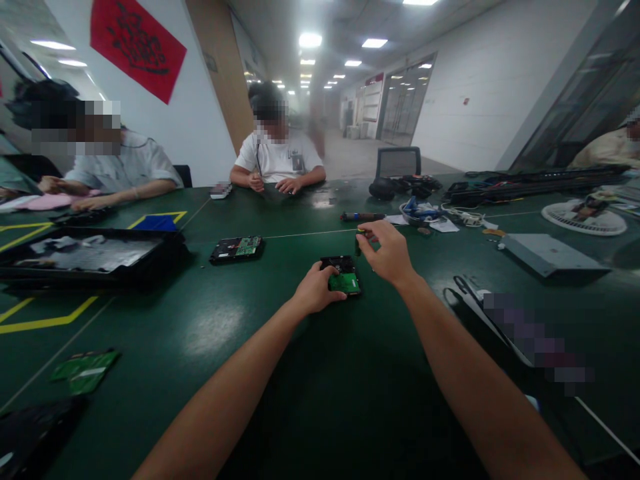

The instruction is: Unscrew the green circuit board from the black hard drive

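The drive (344, 279) is lying just right of the frame's centre on the green table (270, 387), green circuit board facing up. The left hand (316, 291) is gripping it by its left edge, fingers curled over the casing, apparently pinning it flat so it will not slide. The right hand (389, 257) is hovering just above and to the right of the drive, thumb and fingers pinching a dark piece (358, 245) that is pointing down over the drive's far corner. I cannot tell what the piece is. Further up, near the centre, a screwdriver (361, 217) is lying within reach, and beside it to the right a tangle of cables (420, 210). To the left of centre a second drive (237, 249) is sitting board up, apart from the first. At the left edge a black tray (167, 250) is holding what look like loose parts, and in the lower left two bare boards (85, 371) are lying by themselves. A grey case (547, 253) is resting at the right. Across the table, upper centre, a person (277, 157) is sitting with both hands on the tabletop.
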`<control>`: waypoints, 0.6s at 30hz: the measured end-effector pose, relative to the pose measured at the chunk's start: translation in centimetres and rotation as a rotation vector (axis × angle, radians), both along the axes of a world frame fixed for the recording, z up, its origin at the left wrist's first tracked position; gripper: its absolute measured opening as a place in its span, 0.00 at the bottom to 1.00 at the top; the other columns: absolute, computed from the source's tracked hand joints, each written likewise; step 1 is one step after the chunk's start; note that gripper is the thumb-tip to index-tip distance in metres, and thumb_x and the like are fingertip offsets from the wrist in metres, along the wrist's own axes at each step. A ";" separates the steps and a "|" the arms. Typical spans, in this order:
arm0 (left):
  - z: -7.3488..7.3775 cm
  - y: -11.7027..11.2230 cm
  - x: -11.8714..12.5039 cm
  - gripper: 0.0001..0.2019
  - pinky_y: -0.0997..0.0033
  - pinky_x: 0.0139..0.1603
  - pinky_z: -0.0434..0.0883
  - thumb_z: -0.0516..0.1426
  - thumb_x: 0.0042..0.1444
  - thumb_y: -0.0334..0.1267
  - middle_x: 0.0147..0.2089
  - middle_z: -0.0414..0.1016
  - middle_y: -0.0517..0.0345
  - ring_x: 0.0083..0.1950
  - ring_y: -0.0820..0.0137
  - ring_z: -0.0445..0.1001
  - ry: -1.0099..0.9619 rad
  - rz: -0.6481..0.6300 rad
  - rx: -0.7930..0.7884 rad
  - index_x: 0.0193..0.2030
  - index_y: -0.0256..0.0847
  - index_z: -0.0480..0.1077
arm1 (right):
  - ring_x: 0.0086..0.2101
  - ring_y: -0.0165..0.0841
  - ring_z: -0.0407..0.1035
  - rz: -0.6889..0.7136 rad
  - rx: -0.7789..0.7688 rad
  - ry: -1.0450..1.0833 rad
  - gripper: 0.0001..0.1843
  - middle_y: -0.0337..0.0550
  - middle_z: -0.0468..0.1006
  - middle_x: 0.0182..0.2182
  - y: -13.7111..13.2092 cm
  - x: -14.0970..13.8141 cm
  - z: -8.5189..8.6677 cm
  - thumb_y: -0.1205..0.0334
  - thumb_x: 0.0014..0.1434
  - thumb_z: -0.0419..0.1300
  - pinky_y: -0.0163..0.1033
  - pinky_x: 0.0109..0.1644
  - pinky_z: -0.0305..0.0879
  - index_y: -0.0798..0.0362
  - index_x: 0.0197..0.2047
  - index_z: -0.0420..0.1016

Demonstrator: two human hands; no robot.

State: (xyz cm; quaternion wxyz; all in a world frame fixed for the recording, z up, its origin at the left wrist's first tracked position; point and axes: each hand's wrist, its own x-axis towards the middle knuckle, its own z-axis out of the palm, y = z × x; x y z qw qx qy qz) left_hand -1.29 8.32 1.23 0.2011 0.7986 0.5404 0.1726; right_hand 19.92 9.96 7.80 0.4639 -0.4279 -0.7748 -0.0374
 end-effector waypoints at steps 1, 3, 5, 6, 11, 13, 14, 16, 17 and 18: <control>0.0 0.0 0.0 0.34 0.53 0.66 0.65 0.68 0.48 0.53 0.69 0.60 0.45 0.68 0.49 0.63 -0.001 -0.001 0.002 0.60 0.45 0.69 | 0.43 0.41 0.73 0.001 0.005 0.006 0.10 0.49 0.77 0.45 0.0 0.0 0.0 0.59 0.66 0.57 0.50 0.51 0.72 0.50 0.48 0.73; 0.0 0.0 -0.1 0.34 0.53 0.66 0.65 0.68 0.48 0.53 0.68 0.60 0.45 0.68 0.49 0.63 -0.002 -0.003 0.008 0.60 0.45 0.69 | 0.43 0.41 0.74 0.008 -0.005 0.040 0.09 0.49 0.77 0.45 0.1 0.0 -0.1 0.60 0.65 0.57 0.49 0.50 0.73 0.50 0.48 0.73; 0.0 0.0 -0.1 0.34 0.54 0.65 0.66 0.68 0.48 0.53 0.68 0.60 0.45 0.67 0.49 0.64 -0.002 -0.006 0.009 0.60 0.45 0.69 | 0.42 0.41 0.74 0.013 -0.029 0.069 0.09 0.48 0.78 0.43 0.3 0.0 -0.2 0.60 0.64 0.59 0.48 0.49 0.73 0.50 0.48 0.72; 0.0 0.0 -0.1 0.34 0.54 0.65 0.66 0.68 0.48 0.53 0.68 0.60 0.45 0.67 0.49 0.64 -0.001 -0.008 0.007 0.60 0.45 0.69 | 0.42 0.41 0.75 0.013 -0.037 0.072 0.09 0.47 0.78 0.43 0.4 0.1 -0.2 0.59 0.64 0.59 0.48 0.49 0.73 0.50 0.48 0.72; 0.0 0.1 0.0 0.34 0.54 0.65 0.65 0.69 0.47 0.52 0.69 0.59 0.45 0.68 0.49 0.64 0.002 0.002 -0.003 0.60 0.46 0.69 | 0.43 0.42 0.74 -0.006 -0.004 0.049 0.09 0.47 0.78 0.43 0.2 0.1 -0.2 0.56 0.65 0.59 0.52 0.51 0.72 0.48 0.46 0.74; 0.0 0.0 0.0 0.34 0.54 0.65 0.66 0.69 0.47 0.52 0.69 0.59 0.45 0.67 0.49 0.64 -0.002 0.004 -0.005 0.60 0.45 0.69 | 0.43 0.42 0.73 -0.013 0.015 0.048 0.09 0.48 0.78 0.43 0.1 0.0 -0.2 0.57 0.65 0.58 0.52 0.52 0.71 0.48 0.47 0.74; 0.0 0.0 0.0 0.33 0.54 0.65 0.66 0.69 0.47 0.52 0.69 0.60 0.45 0.67 0.49 0.65 -0.005 0.003 -0.006 0.60 0.45 0.70 | 0.44 0.42 0.73 -0.012 0.020 0.049 0.09 0.48 0.78 0.44 0.1 -0.1 -0.2 0.57 0.66 0.58 0.52 0.53 0.71 0.49 0.47 0.74; 0.1 -0.1 0.0 0.34 0.54 0.65 0.66 0.69 0.47 0.52 0.68 0.60 0.45 0.67 0.49 0.65 -0.007 0.002 -0.004 0.60 0.45 0.70 | 0.44 0.42 0.73 -0.007 0.016 0.072 0.10 0.49 0.77 0.45 0.2 -0.2 -0.4 0.58 0.65 0.57 0.51 0.51 0.72 0.49 0.48 0.73; 0.1 -0.1 0.0 0.34 0.53 0.65 0.66 0.69 0.47 0.52 0.68 0.61 0.45 0.67 0.49 0.64 -0.006 0.002 -0.004 0.60 0.45 0.70 | 0.43 0.41 0.74 -0.002 0.005 0.089 0.10 0.49 0.78 0.45 0.3 -0.2 -0.4 0.59 0.65 0.57 0.51 0.50 0.73 0.49 0.48 0.73; 0.1 -0.1 0.1 0.34 0.53 0.65 0.66 0.69 0.47 0.52 0.68 0.61 0.46 0.67 0.48 0.64 -0.005 0.005 -0.003 0.60 0.46 0.70 | 0.42 0.41 0.74 0.002 -0.009 0.101 0.10 0.48 0.78 0.44 0.3 -0.2 -0.5 0.59 0.64 0.58 0.50 0.49 0.74 0.49 0.48 0.72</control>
